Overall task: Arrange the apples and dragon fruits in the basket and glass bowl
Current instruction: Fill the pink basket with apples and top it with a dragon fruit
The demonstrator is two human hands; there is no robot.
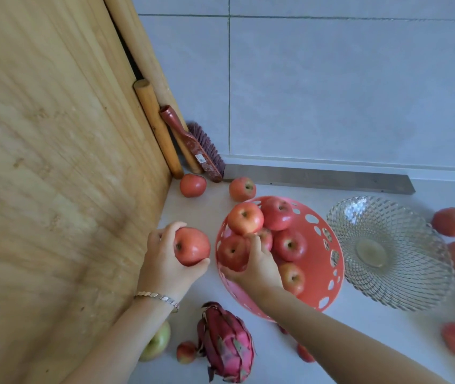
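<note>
A pink plastic basket (328, 261) with oval holes holds several red apples (277, 213). My left hand (162, 259) grips a red apple (192, 246) just left of the basket. My right hand (259, 268) reaches into the basket, fingers on an apple (231, 252) at its near-left side. An empty patterned glass bowl (387, 250) stands right of the basket. A pink dragon fruit (226, 343) lies in front, between my forearms. Loose apples rest at the back (193, 185) (242, 189) and at the right (453, 221).
A large wooden board (54, 176) leans along the left, with rolling pins (157, 126) and a red brush (195, 145) in the corner. A grey strip (317, 178) runs along the tiled wall. A green apple (157, 343) and a small red fruit (186, 352) lie near my left arm.
</note>
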